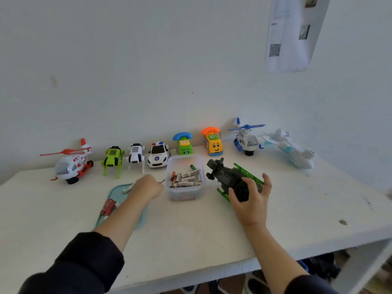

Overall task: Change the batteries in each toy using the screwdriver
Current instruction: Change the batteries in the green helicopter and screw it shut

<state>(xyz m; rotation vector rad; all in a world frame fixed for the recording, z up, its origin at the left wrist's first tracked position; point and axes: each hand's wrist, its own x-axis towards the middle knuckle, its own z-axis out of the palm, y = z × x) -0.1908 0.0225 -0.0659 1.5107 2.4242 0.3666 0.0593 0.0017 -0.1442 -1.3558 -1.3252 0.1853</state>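
While your right hand grips the upturned dark helicopter, steady it flat; your left hand pinches the screwdriver, so seat its tip squarely.

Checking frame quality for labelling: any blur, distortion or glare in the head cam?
Head view: the white table's front edge bows from wide-angle distortion; the left hand is motion-blurred; the right hand on the dark green-skid toy helicopter stays sharp; lighting soft, no glare.
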